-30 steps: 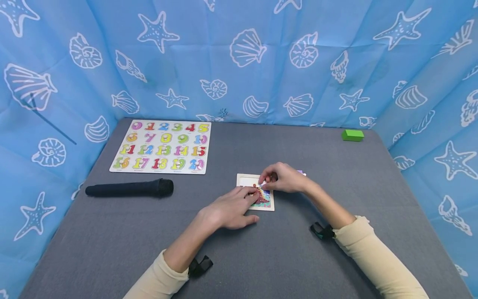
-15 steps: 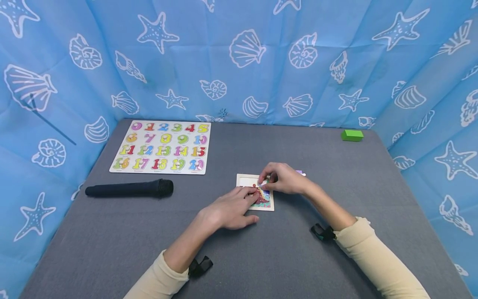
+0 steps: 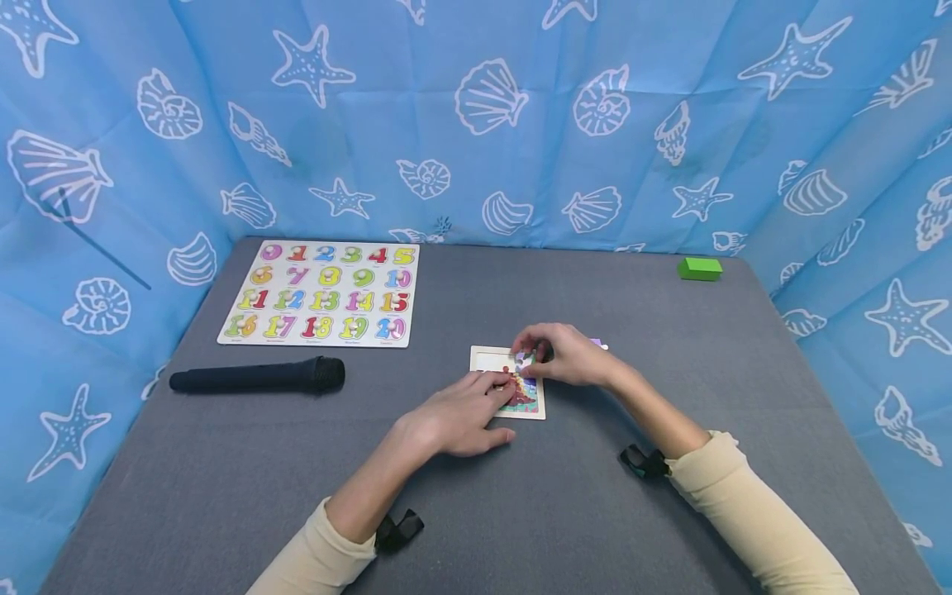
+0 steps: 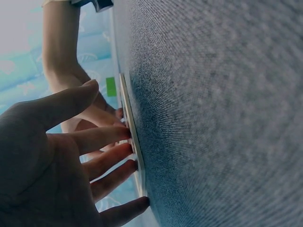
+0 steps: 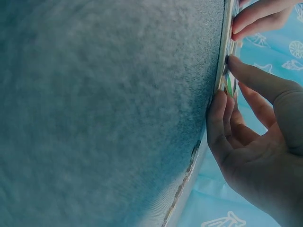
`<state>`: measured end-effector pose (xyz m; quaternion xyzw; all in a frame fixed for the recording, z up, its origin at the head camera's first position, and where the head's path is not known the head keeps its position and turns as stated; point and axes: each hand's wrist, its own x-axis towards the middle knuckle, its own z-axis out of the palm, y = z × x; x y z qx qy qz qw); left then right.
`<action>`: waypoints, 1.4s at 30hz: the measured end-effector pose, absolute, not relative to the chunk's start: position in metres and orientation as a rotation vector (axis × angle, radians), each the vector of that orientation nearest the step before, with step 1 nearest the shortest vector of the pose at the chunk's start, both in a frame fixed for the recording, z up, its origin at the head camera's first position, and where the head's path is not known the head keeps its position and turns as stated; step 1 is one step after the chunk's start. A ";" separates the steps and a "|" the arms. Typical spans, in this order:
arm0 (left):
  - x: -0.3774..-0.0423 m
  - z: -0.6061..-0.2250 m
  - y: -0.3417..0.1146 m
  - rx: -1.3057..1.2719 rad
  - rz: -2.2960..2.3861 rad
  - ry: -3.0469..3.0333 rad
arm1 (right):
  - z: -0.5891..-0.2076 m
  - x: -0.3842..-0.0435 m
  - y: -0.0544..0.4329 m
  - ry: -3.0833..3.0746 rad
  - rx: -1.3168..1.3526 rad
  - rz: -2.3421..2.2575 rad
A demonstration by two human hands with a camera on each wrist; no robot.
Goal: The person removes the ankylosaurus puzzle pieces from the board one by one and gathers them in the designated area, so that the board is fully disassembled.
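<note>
A small wooden jigsaw puzzle board (image 3: 477,355) lies near the middle of the table. Red, yellow and teal pieces (image 3: 526,402) fill its right and lower part, while pale backing shows at the upper left. My left hand (image 3: 463,416) rests on the board's left side, fingers extended onto the pieces, thumb apart over the table. At the upper right of the board, my right hand (image 3: 568,357) pinches a puzzle piece (image 3: 523,361) between thumb and fingers. In the right wrist view this puzzle piece (image 5: 229,84) stands slightly tilted against the board. The left hand hides the board's lower left.
Purple puzzle pieces (image 3: 599,343) peek out behind my right hand. A number puzzle board (image 3: 320,293) lies at the back left, with a black microphone (image 3: 256,377) in front of it. A green block (image 3: 700,269) sits at the back right. A blue shell-print curtain (image 3: 461,124) borders the table.
The right fingers have shifted slightly at the board's upper right, and more of the piece's printed face shows beneath them. The left hand stays in place.
</note>
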<state>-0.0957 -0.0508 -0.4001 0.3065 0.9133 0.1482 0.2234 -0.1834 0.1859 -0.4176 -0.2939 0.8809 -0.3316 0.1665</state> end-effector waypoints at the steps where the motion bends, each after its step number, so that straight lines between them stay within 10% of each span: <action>1: -0.096 -0.400 -0.051 0.846 0.410 2.522 | -0.418 -0.184 0.186 2.506 -0.838 -0.949; 42: -0.093 -0.402 -0.048 0.855 0.396 2.553 | -0.408 -0.182 0.254 2.361 -0.593 -1.342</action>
